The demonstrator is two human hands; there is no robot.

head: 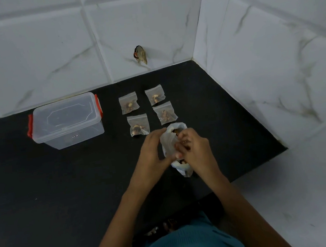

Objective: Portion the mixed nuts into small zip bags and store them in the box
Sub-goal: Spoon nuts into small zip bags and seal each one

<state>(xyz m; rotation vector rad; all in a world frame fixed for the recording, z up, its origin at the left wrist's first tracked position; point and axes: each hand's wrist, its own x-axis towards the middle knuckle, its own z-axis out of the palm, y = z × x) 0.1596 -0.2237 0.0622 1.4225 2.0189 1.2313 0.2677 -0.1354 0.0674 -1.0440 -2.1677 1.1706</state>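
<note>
Nuts [175,131] lie in a white bag [168,143] between the fingers [159,132]: left hand [152,150] curled round its side, right hand [195,149] pinching its edge. Just beyond the fingers four filled zip bags [138,124] lie on the tabletop [64,181]; the closed box [67,120] stands far left of them.

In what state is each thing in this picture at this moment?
storage box: lid on.
small zip bags: four, holding nuts, lying flat beside the box.
nut bag: open at top, held in both hands.
left hand: grips the nut bag.
right hand: pinches the nut bag.
</note>
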